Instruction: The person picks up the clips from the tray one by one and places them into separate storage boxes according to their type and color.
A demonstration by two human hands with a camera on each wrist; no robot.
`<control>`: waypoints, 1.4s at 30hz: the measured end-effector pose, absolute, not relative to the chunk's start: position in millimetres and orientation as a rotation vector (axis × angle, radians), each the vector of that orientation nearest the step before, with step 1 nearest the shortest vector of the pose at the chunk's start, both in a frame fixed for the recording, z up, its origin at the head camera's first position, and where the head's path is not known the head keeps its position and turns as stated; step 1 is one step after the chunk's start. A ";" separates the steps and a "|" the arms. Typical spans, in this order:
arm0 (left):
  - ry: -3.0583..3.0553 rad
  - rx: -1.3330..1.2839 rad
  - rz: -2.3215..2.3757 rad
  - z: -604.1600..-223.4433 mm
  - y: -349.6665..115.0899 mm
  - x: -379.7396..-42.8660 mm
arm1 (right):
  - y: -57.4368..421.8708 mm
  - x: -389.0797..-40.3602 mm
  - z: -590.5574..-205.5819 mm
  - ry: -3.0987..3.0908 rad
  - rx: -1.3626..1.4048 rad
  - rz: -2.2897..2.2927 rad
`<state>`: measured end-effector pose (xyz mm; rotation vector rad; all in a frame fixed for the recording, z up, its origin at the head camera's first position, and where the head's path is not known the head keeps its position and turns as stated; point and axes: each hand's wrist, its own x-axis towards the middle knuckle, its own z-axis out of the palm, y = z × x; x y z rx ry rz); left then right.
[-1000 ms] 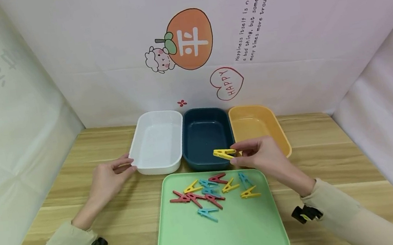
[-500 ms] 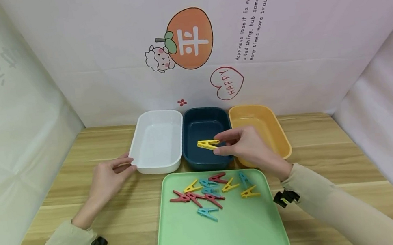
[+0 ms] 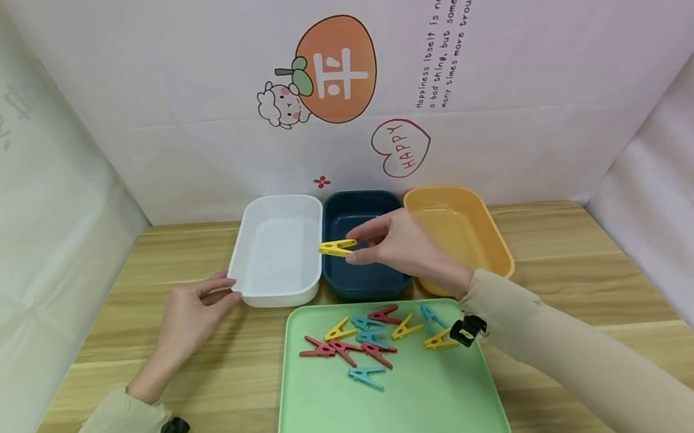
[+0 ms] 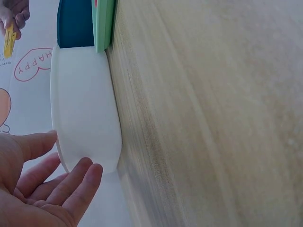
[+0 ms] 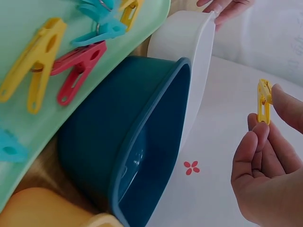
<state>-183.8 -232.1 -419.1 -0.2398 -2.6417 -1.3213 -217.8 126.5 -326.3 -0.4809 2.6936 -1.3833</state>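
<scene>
One yellow clothespin (image 3: pixel 333 247) is in the right hand (image 3: pixel 405 242), above the dark blue box (image 3: pixel 366 292)

The person's right hand pinches the yellow clothespin by its leg ends, between the thumb and the fingertips. The clothespin is in the air, over the left part of the dark blue box and near the rim of the white box (image 3: pixel 282 299); it touches neither of them. The left hand (image 3: pixel 187 317) has relaxed, rather straight fingers, and their tips touch the near left corner of the white box. How strongly they press cannot be told.

The three boxes stand in one row: the white box, the dark blue box, then the orange box (image 3: pixel 462 231). In front of them lies the green tray (image 3: pixel 398 420), which carries red clothespins (image 3: pixel 345 352), blue clothespins (image 3: pixel 367 378) and other yellow clothespins (image 3: pixel 406 327). They are grouped in its far part. All this is on a wooden table (image 3: pixel 195 253).
</scene>
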 end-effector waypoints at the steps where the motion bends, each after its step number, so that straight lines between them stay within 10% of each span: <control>1: -2.642 -0.242 -1.319 -419.5 -232.3 -184.1 | 123.4 -219.7 -326.4 2.691 -0.485 -1.387; 42: -2.631 -0.268 -1.365 -420.6 -235.6 -187.3 | 15.8 -277.3 -348.9 2.632 -0.524 -1.272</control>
